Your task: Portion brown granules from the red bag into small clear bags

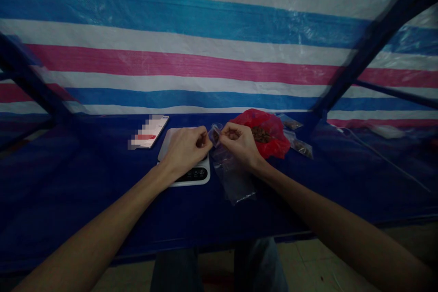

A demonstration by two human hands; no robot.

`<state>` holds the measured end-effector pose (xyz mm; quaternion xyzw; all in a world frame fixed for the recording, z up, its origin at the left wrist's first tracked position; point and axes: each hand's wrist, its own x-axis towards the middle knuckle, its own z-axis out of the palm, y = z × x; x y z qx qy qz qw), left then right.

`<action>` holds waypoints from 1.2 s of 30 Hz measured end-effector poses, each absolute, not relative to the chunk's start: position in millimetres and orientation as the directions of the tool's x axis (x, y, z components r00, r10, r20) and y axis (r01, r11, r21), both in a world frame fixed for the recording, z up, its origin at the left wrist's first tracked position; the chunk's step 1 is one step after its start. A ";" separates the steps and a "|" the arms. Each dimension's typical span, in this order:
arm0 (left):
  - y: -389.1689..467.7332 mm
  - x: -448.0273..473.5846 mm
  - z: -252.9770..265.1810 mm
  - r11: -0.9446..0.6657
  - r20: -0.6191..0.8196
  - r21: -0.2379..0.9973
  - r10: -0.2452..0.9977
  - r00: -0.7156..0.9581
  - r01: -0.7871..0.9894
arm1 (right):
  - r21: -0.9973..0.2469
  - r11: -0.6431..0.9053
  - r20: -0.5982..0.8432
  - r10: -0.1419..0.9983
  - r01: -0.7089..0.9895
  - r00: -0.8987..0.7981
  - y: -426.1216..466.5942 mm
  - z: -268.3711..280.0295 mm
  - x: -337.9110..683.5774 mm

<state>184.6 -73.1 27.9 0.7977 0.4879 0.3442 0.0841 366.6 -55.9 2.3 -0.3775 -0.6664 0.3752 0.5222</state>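
Observation:
My left hand (191,143) is closed in a pinch above a white digital scale (207,177), hiding much of its plate. My right hand (241,142), also pinching, is beside a red plastic bag (280,139) with brown dried pieces (262,135) in it. Between my fingertips is a small clear plastic bag (215,136) with something dark inside; its outline is hard to make out. A clear round rim shows just behind it. Clear zip bags (236,185) lie flat on the table below my right hand, looking unfilled.
A phone (152,132) with a lit screen lies left of the scale. Small filled zip bags (303,148) lie right of the red bag. A white cable (383,157) crosses the blue table (119,219) at right. Blue frame posts (352,61) and striped sheeting (205,64) stand behind.

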 end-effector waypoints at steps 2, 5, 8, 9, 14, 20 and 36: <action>-73.5 185.1 23.8 -0.493 0.503 0.423 0.826 0.255 0.761 | -0.838 0.489 0.490 0.870 0.242 -0.060 -58.3 3.5 367.1; -76.6 188.1 16.2 -0.504 0.539 0.386 0.803 0.254 0.772 | -0.719 0.574 0.617 0.787 0.392 -0.023 -63.7 5.6 366.2; -82.6 192.5 10.4 -0.579 0.581 0.362 0.753 0.309 0.730 | -0.723 0.589 0.610 0.790 0.360 -0.068 -68.3 7.3 363.5; -84.6 193.5 9.6 -0.601 0.600 0.350 0.733 0.321 0.719 | -0.743 0.579 0.589 0.804 0.335 -0.084 -69.3 7.6 362.6; -87.5 190.0 16.3 -0.572 0.675 0.461 0.722 0.151 0.678 | -0.831 0.522 0.522 0.851 0.192 -0.058 -70.9 6.7 360.0; -76.0 176.8 24.8 -0.447 0.476 0.827 0.879 -0.003 0.342 | -0.940 0.299 0.316 0.944 -0.164 -0.091 -60.8 0.5 361.8; -73.6 181.6 35.9 -0.275 0.260 0.960 0.944 0.203 0.047 | -0.856 -0.245 0.017 0.866 -0.455 -0.499 -39.4 9.3 380.2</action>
